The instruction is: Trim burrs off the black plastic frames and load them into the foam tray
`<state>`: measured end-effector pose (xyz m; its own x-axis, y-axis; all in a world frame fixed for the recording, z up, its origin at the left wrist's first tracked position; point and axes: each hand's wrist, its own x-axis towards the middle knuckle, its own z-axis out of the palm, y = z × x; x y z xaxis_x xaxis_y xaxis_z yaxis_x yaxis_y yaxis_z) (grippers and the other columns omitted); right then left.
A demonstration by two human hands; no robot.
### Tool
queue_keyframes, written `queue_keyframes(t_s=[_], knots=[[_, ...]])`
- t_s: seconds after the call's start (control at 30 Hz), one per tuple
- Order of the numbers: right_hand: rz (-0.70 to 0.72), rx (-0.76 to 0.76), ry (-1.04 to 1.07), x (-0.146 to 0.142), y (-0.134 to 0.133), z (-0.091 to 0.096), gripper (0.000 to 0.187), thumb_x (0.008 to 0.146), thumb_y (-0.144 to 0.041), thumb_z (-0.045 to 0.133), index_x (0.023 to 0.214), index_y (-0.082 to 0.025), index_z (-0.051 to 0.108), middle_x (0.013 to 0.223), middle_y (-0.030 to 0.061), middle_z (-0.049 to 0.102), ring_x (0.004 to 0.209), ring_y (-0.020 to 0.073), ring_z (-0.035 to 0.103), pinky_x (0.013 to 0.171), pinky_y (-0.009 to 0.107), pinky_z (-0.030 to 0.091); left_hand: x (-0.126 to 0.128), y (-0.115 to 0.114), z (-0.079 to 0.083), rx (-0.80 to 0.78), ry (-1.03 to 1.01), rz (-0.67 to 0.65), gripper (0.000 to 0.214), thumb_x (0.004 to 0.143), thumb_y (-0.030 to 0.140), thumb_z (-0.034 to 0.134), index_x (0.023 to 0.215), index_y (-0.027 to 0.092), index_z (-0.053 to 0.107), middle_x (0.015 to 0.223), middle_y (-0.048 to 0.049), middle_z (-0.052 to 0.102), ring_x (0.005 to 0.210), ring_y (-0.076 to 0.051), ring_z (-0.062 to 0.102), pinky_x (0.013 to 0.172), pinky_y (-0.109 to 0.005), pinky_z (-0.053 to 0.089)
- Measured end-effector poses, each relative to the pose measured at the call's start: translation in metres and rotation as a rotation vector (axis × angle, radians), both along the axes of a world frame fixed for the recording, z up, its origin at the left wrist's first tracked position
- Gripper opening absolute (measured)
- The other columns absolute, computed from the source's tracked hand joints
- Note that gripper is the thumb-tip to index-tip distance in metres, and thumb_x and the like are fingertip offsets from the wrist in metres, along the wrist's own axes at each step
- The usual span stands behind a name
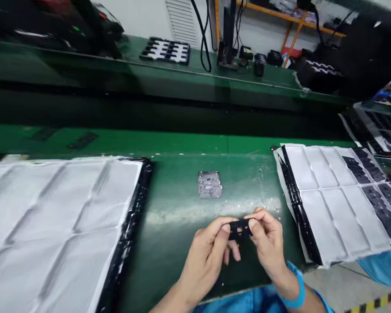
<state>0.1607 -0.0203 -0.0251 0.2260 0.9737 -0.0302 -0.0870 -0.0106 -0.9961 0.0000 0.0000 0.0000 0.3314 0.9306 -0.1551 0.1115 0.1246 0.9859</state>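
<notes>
Between my two hands, above the near edge of the green bench, is a small flat black plastic part [240, 229] with square cut-outs. My left hand [211, 248] pinches its left end between thumb and fingers. The right end is gripped the same way by my right hand [267, 237], which has a blue band at the wrist. A little beyond my hands, several similar grey parts [210, 184] lie close together in a small group on the bench. Fingers cover both ends of the held part.
At left lies a large white compartmented tray [61, 204] with black edging. To the right, another white tray [326, 195] holds several dark parts [378, 204] in its right compartments. A dark channel runs behind the bench, and a raised green ledge [189, 78] carries a black-and-white tray [165, 50].
</notes>
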Motion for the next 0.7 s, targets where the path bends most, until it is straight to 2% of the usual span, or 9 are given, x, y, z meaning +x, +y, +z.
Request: queue_keyframes(t_s=[0.13, 0.33, 0.53, 0.7], knots=[[-0.018, -0.013, 0.047, 0.0, 0.005, -0.001, 0.025, 0.094, -0.038, 0.071, 0.078, -0.019, 0.072, 0.068, -0.0021, 0.06, 0.06, 0.0111, 0.05, 0.056, 0.021, 0.041, -0.001, -0.001, 0.008, -0.049, -0.043, -0.003, 0.039, 0.108, 0.046, 0.04, 0.108, 0.016, 0.064, 0.054, 0.0014, 0.068, 0.042, -0.012, 0.056, 0.05, -0.021, 0.046], [0.11, -0.153, 0.071, 0.004, 0.004, 0.006, 0.023, 0.094, -0.04, 0.071, 0.093, -0.019, 0.08, 0.063, -0.0029, 0.059, 0.051, 0.0095, 0.048, 0.049, 0.021, 0.039, -0.006, 0.0, 0.019, -0.232, -0.182, -0.034, 0.034, 0.104, 0.046, 0.048, 0.106, 0.015, 0.061, 0.06, -0.0018, 0.073, 0.046, -0.013, 0.061, 0.052, -0.023, 0.051], [0.093, -0.147, -0.04, 0.0, 0.003, 0.013, 0.023, 0.095, -0.04, 0.07, 0.091, -0.019, 0.079, 0.064, -0.0015, 0.061, 0.053, 0.0115, 0.053, 0.051, 0.021, 0.044, -0.006, 0.004, 0.021, -0.297, -0.23, 0.004, 0.026, 0.098, 0.039, 0.053, 0.096, 0.015, 0.062, 0.058, -0.0032, 0.074, 0.043, -0.012, 0.059, 0.046, -0.02, 0.049], [0.083, -0.085, -0.14, -0.006, 0.004, 0.015, 0.023, 0.096, -0.038, 0.068, 0.09, -0.019, 0.078, 0.066, -0.0004, 0.061, 0.055, 0.0133, 0.055, 0.051, 0.022, 0.045, -0.012, 0.007, 0.017, -0.339, -0.195, 0.064, 0.029, 0.094, 0.038, 0.054, 0.093, 0.012, 0.066, 0.059, -0.0073, 0.077, 0.041, -0.012, 0.061, 0.044, -0.02, 0.048]])
